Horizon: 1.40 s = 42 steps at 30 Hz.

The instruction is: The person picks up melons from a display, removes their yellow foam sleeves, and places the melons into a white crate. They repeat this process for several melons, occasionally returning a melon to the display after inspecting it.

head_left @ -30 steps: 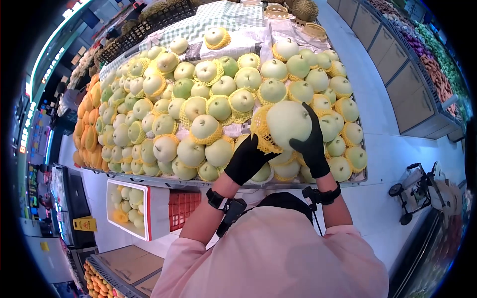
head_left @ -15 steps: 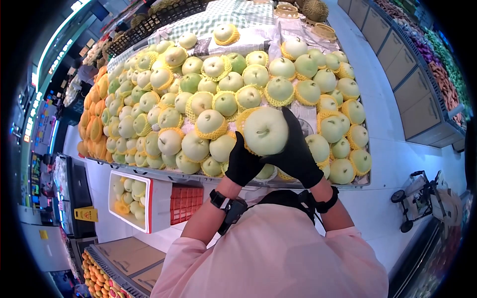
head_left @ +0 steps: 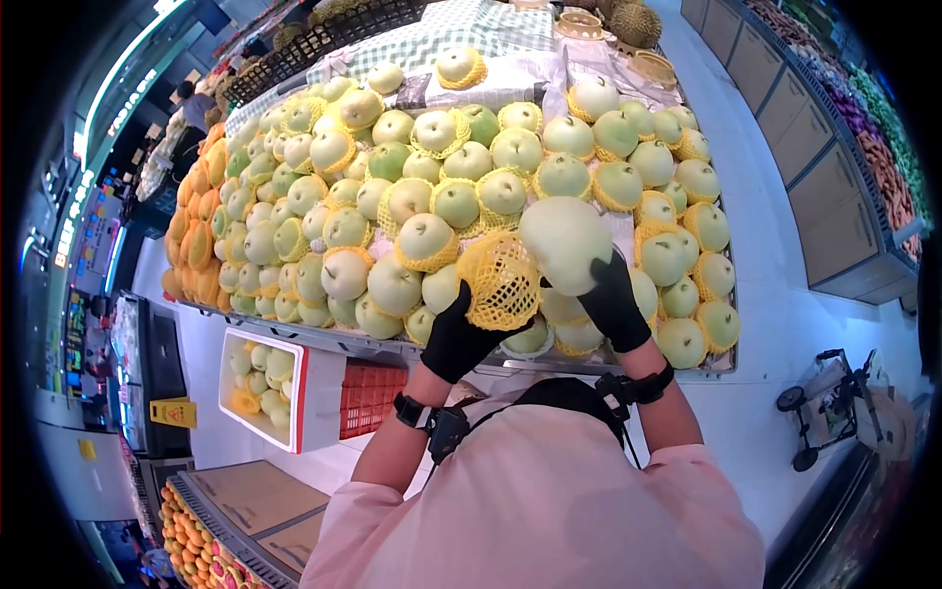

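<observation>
My left hand (head_left: 461, 332), in a black glove, is closed on an empty yellow foam net (head_left: 497, 283), its open mesh facing up. Beside it, my right hand (head_left: 616, 306), also gloved in black, grips a large pale green melon (head_left: 565, 243) from its lower right side. The net and the melon are side by side over the front of a sloping pile of pale green melons (head_left: 395, 285), many of them in yellow nets.
Orange fruit (head_left: 196, 221) lies at the pile's left end. Below the stand's front edge are a white foam box (head_left: 299, 393) of melons and a red crate (head_left: 371, 398). A folded cart (head_left: 824, 402) stands right. Behind are a black crate (head_left: 324, 44) and a durian (head_left: 636, 24).
The melon has come out of its yellow net. My right hand has moved right with the melon, and my left hand now holds the net apart from it.
</observation>
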{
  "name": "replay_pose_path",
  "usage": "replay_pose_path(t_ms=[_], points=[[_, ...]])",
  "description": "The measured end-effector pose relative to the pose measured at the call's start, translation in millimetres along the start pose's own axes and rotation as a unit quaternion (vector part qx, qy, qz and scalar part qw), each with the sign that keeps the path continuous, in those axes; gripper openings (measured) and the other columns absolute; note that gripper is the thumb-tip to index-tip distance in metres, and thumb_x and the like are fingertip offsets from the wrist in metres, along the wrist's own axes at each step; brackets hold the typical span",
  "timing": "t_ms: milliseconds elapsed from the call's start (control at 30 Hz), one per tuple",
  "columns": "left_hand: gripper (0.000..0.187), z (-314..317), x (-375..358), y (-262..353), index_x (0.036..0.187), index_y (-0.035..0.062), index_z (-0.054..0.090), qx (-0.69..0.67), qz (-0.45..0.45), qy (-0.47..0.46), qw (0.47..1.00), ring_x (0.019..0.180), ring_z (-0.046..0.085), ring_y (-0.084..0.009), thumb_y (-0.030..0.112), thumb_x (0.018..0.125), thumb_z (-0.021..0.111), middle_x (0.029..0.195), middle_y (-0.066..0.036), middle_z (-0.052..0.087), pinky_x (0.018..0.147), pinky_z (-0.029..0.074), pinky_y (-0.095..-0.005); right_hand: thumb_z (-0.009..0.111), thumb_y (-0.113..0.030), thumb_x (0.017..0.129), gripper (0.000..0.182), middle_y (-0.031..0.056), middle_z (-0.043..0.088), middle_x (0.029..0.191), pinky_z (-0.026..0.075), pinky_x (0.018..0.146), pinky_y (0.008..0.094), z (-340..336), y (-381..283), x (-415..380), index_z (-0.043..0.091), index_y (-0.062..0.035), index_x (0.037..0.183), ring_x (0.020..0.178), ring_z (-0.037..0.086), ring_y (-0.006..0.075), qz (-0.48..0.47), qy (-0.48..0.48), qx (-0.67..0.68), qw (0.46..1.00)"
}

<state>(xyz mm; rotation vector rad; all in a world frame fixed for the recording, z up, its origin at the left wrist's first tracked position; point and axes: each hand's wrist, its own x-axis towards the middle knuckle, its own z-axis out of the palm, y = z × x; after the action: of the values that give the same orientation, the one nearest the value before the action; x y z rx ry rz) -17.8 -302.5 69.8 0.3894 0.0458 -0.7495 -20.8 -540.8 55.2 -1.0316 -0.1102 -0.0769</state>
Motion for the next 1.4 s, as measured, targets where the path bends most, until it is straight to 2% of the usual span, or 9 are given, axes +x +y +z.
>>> replay_pose_path(t_ms=[200,400,533,567,633,700,900,1000,1400], points=[[0.061,-27.2,-23.8,6.6,0.146,0.0085,0.026,-0.013,0.049,0.049,0.998,0.133,0.035,-0.0348,0.042,0.097,0.044,0.145,-0.015,0.036,0.110,0.029,-0.0564,0.091,-0.035,0.054,0.085,0.0132,0.064,0.111,0.051,0.087,0.0376,25.5,-53.5,-9.9,0.052,-0.0030,0.122,0.098,0.064,0.0244,-0.172,0.063,-0.449,0.874],[0.052,-37.9,-35.3,6.8,0.139,0.0042,0.036,-0.009,0.114,0.132,0.985,0.126,0.045,-0.0284,0.031,0.096,0.051,0.136,-0.013,0.048,0.108,0.036,-0.0445,0.092,-0.032,0.054,0.080,0.0129,0.066,0.107,0.052,0.082,0.0364,41.9,-55.6,-9.9,0.054,-0.0012,0.117,0.094,0.065,0.0252,-0.188,0.013,-0.563,0.805],[0.047,-43.0,-43.4,5.7,0.135,0.0020,0.039,0.001,0.144,0.157,0.977,0.122,0.050,-0.0277,0.022,0.095,0.053,0.130,-0.014,0.052,0.105,0.039,-0.0425,0.084,-0.024,0.069,0.069,0.0110,0.063,0.116,0.050,0.089,0.0360,17.0,-11.2,-6.8,0.050,-0.0007,0.124,0.105,0.062,0.0228,-0.138,-0.053,-0.413,0.899],[0.046,-43.9,-48.0,5.5,0.135,0.0017,0.040,0.000,0.143,0.154,0.978,0.121,0.050,-0.0278,0.019,0.094,0.053,0.130,-0.014,0.052,0.105,0.040,-0.0425,0.077,-0.020,0.077,0.064,0.0130,0.056,0.127,0.048,0.096,0.0381,12.0,2.3,-7.3,0.045,-0.0006,0.130,0.115,0.056,0.0242,0.000,-0.080,-0.269,0.960],[0.045,-41.8,-58.0,5.9,0.134,0.0012,0.040,-0.003,0.142,0.152,0.978,0.120,0.051,-0.0281,0.015,0.093,0.054,0.129,-0.015,0.053,0.104,0.041,-0.0425,0.073,-0.020,0.081,0.066,0.0144,0.050,0.133,0.045,0.099,0.0398,8.6,19.8,-10.5,0.040,-0.0006,0.134,0.120,0.052,0.0264,0.063,-0.110,-0.140,0.982],[0.046,-39.3,-67.6,6.3,0.133,0.0009,0.040,0.029,0.159,0.151,0.975,0.120,0.051,-0.0284,0.013,0.092,0.055,0.128,-0.015,0.053,0.103,0.042,-0.0426,0.068,-0.020,0.084,0.070,0.0164,0.044,0.138,0.041,0.104,0.0428,10.3,32.7,-9.8,0.031,0.0000,0.140,0.125,0.046,0.0300,0.245,-0.042,0.339,0.907],[0.048,-39.2,-91.2,14.6,0.134,0.0033,0.041,0.101,0.163,0.144,0.971,0.117,0.054,-0.0251,0.007,0.090,0.059,0.127,-0.012,0.054,0.099,0.046,-0.0377,0.073,-0.014,0.073,0.084,0.0135,0.046,0.134,0.041,0.102,0.0406,43.6,46.9,-10.2,0.028,-0.0055,0.144,0.121,0.048,0.0263,0.161,-0.077,0.088,0.980],[0.048,-40.1,-113.4,22.6,0.134,0.0026,0.040,0.088,0.160,0.124,0.975,0.119,0.053,-0.0264,0.007,0.090,0.059,0.128,-0.013,0.054,0.100,0.045,-0.0401,0.074,-0.010,0.065,0.094,0.0120,0.044,0.135,0.041,0.101,0.0388,75.9,44.2,-13.2,0.026,-0.0098,0.146,0.121,0.047,0.0257,0.051,-0.111,-0.251,0.960],[0.053,-85.2,-254.6,65.6,0.137,0.0040,0.037,0.083,0.151,0.071,0.982,0.116,0.054,-0.0253,0.021,0.092,0.060,0.129,-0.011,0.052,0.099,0.046,-0.0405,0.088,-0.023,0.055,0.114,0.0177,0.036,0.138,0.036,0.106,0.0410,255.1,102.1,-78.8,0.019,0.0004,0.143,0.127,0.040,0.0298,-0.140,-0.185,-0.452,0.861]])
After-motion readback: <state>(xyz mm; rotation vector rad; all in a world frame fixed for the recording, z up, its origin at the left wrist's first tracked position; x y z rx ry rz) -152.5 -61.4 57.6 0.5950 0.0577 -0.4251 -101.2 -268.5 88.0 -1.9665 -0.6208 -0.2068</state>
